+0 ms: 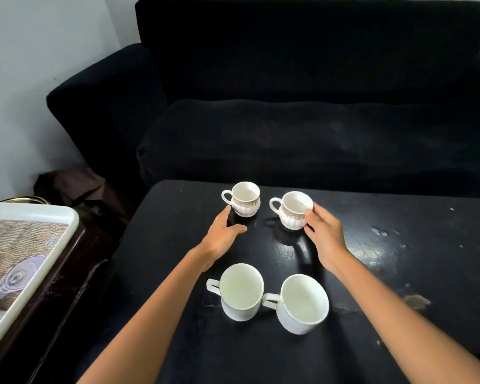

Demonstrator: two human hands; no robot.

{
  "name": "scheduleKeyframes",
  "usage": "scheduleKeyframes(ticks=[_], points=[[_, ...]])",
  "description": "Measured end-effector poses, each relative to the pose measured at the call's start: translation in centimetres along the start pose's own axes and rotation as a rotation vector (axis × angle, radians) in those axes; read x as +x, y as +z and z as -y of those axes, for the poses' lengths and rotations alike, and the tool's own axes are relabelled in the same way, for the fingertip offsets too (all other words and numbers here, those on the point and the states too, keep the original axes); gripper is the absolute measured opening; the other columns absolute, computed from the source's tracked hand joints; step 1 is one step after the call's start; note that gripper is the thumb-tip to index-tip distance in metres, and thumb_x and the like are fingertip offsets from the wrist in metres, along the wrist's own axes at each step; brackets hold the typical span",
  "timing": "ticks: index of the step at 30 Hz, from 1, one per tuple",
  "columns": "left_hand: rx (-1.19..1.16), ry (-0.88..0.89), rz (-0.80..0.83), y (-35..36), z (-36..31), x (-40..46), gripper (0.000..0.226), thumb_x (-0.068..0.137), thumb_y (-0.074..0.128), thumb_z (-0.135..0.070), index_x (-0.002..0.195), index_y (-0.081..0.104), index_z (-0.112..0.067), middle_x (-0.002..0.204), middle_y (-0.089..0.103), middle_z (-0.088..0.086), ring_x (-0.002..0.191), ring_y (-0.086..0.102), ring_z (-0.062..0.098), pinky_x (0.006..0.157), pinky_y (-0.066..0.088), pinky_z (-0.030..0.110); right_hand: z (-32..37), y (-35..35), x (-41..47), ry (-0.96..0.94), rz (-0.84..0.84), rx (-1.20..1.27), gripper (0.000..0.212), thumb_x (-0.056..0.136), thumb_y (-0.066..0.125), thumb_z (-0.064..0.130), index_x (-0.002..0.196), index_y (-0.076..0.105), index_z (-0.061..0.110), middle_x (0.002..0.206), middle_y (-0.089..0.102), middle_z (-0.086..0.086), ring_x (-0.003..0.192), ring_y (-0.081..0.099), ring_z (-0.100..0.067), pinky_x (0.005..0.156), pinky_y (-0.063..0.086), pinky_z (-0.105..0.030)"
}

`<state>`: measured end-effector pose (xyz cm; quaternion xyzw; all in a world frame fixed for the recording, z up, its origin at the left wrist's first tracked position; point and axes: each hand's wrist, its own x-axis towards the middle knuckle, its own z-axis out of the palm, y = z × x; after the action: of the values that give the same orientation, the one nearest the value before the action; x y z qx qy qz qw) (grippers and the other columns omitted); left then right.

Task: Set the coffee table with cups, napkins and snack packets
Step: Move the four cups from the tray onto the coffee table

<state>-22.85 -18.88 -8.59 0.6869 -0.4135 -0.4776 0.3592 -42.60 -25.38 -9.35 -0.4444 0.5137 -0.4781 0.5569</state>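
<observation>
Gripping the far right cup, the right hand curls; left hand hovers open beside another cup.

You are facing four cups on the coffee table: the far-left cup sitting just beyond your left hand, the far-right cup touching your right hand, and two mugs sitting between your forearms, nearer you.

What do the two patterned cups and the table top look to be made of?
Patterned cups: likely glazed ceramic, glossy white with ribbed bodies and a gold-brown band. Table top: looks like black-painted wood, shiny with glare, scuffed and chipped in spots; the material underneath is uncertain.
</observation>
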Motion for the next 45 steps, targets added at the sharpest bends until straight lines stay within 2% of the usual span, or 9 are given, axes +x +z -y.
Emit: scheduleKeyframes(ticks=[4, 13, 19, 28, 31, 34, 36, 40, 45], points=[[-0.009, 0.020, 0.019, 0.3, -0.3, 0.3, 0.071, 0.094, 0.053, -0.025, 0.151, 0.013, -0.034, 0.158, 0.018, -0.005, 0.143, 0.024, 0.020, 0.115, 0.027, 0.044, 0.2, 0.4, 1.4, -0.006, 0.021, -0.033, 0.032, 0.097, 0.044, 0.005, 0.090, 0.063, 0.030, 0.090, 0.063, 0.018, 0.088, 0.058, -0.001, 0.095, 0.041, -0.027], [-0.017, 0.024, 0.060, 0.2, 0.1, 0.6, 0.066, 0.094, 0.051, -0.025, 0.150, 0.017, -0.036, 0.155, 0.027, -0.007, 0.139, 0.030, 0.018, 0.111, 0.030, 0.039, 0.5, 1.1, 2.6, 0.020, 0.075, -0.034, 0.032, 0.099, 0.038, 0.007, 0.123, 0.057, 0.018, 0.092, 0.058, 0.019, 0.092, 0.052, 0.000, 0.091, 0.038, -0.024], [-0.031, 0.052, 0.061, 0.4, 0.0, 0.7, 0.059, 0.093, 0.051, -0.025, 0.144, 0.027, -0.041, 0.151, 0.033, -0.008, 0.135, 0.033, 0.016, 0.098, 0.030, 0.034, 0.4, 1.5, 3.2, 0.014, 0.079, -0.064, 0.032, 0.099, 0.036, 0.007, 0.117, 0.058, 0.021, 0.091, 0.058, 0.021, 0.091, 0.052, -0.002, 0.092, 0.036, -0.024], [-0.063, 0.042, 0.062, 0.3, 0.3, 1.1, 0.063, 0.093, 0.051, -0.023, 0.148, 0.025, -0.037, 0.153, 0.032, -0.010, 0.137, 0.031, 0.015, 0.101, 0.029, 0.035, 0.1, 1.7, 3.8, 0.015, 0.053, -0.094, 0.029, 0.099, 0.037, 0.009, 0.111, 0.059, 0.023, 0.095, 0.060, 0.017, 0.096, 0.052, -0.005, 0.095, 0.036, -0.026], [-0.087, 0.030, 0.063, 0.2, 0.4, 1.0, 0.064, 0.094, 0.049, -0.020, 0.150, 0.020, -0.031, 0.156, 0.025, -0.010, 0.139, 0.026, 0.012, 0.101, 0.024, 0.029, 0.0, 1.4, 3.7, 0.072, 0.047, -0.063, 0.029, 0.100, 0.040, 0.015, 0.124, 0.054, 0.011, 0.121, 0.059, -0.001, 0.118, 0.051, -0.016, 0.105, 0.035, -0.030], [-0.109, -0.002, 0.057, -0.4, 0.9, 0.6, 0.065, 0.096, 0.047, -0.020, 0.152, 0.014, -0.026, 0.158, 0.020, -0.011, 0.143, 0.021, 0.012, 0.101, 0.022, 0.026, 0.0, 0.6, 2.9, 0.153, 0.000, 0.058, 0.025, 0.100, 0.042, 0.022, 0.123, 0.047, 0.012, 0.128, 0.050, -0.007, 0.132, 0.043, -0.023, 0.109, 0.034, -0.034], [-0.131, -0.009, 0.029, -1.0, 1.4, -0.1, 0.061, 0.097, 0.045, -0.020, 0.151, 0.020, -0.026, 0.156, 0.026, -0.011, 0.143, 0.024, 0.011, 0.105, 0.021, 0.024, -0.1, -0.2, 1.8, 0.183, -0.035, 0.062, 0.037, 0.099, 0.044, 0.022, 0.134, 0.042, 0.008, 0.133, 0.048, -0.011, 0.131, 0.044, -0.026, 0.108, 0.036, -0.035], [-0.199, 0.004, -0.115, -1.9, 2.9, -2.8, 0.047, 0.097, 0.044, -0.018, 0.143, 0.040, -0.026, 0.144, 0.047, -0.010, 0.133, 0.038, 0.007, 0.109, 0.025, 0.024, -0.6, -2.1, -0.9, 0.170, -0.010, -0.116, 0.035, 0.095, 0.050, 0.014, 0.129, 0.049, 0.005, 0.120, 0.055, -0.009, 0.125, 0.049, -0.026, 0.103, 0.038, -0.032], [-0.344, 0.009, -0.300, -1.2, 4.4, -7.5, 0.032, 0.097, 0.046, -0.014, 0.128, 0.054, -0.019, 0.125, 0.062, 0.000, 0.115, 0.055, 0.010, 0.092, 0.033, 0.020, 1.3, -3.3, -4.9, 0.160, 0.164, -0.395, 0.032, 0.095, 0.050, 0.021, 0.125, 0.055, 0.013, 0.132, 0.054, -0.003, 0.121, 0.050, -0.019, 0.104, 0.037, -0.032]])
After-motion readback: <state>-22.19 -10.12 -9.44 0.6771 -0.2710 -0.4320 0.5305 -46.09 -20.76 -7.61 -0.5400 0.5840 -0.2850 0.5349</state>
